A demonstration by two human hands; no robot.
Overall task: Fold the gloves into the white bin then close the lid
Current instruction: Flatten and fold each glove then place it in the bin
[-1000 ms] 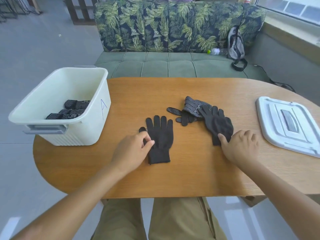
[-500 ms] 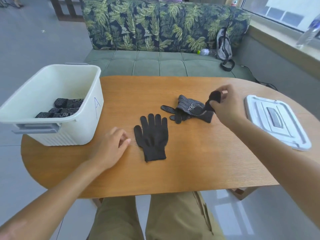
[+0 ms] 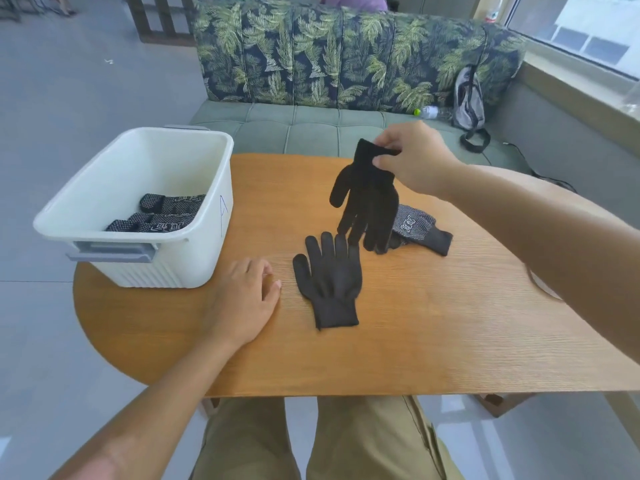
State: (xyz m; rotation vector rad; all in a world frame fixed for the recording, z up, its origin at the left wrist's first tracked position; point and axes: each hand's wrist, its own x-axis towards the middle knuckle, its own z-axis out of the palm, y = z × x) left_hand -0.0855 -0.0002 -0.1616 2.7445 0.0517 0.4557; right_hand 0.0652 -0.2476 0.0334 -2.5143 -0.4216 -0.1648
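My right hand (image 3: 412,157) pinches the cuff of a black glove (image 3: 369,202), which hangs fingers-down above the table. Under it a second black glove (image 3: 329,282) lies flat, fingers pointing away from me. A dotted glove (image 3: 420,228) lies behind, partly hidden by the hanging one. My left hand (image 3: 244,299) rests on the table left of the flat glove, fingers relaxed, holding nothing. The white bin (image 3: 194,258) stands at the table's left end with folded dotted gloves (image 3: 162,213) inside. Only a sliver of the white lid (image 3: 540,284) shows behind my right forearm.
The round wooden table (image 3: 433,341) ends close to my lap. Behind it stands a leaf-patterned sofa (image 3: 346,64) with a grey backpack (image 3: 469,98) and a plastic bottle (image 3: 427,111) on the seat. A window ledge runs along the right.
My right hand has lifted a black glove by its cuff off the pile and carried it left over the flat glove. My left hand let go of the flat glove and drew back left.
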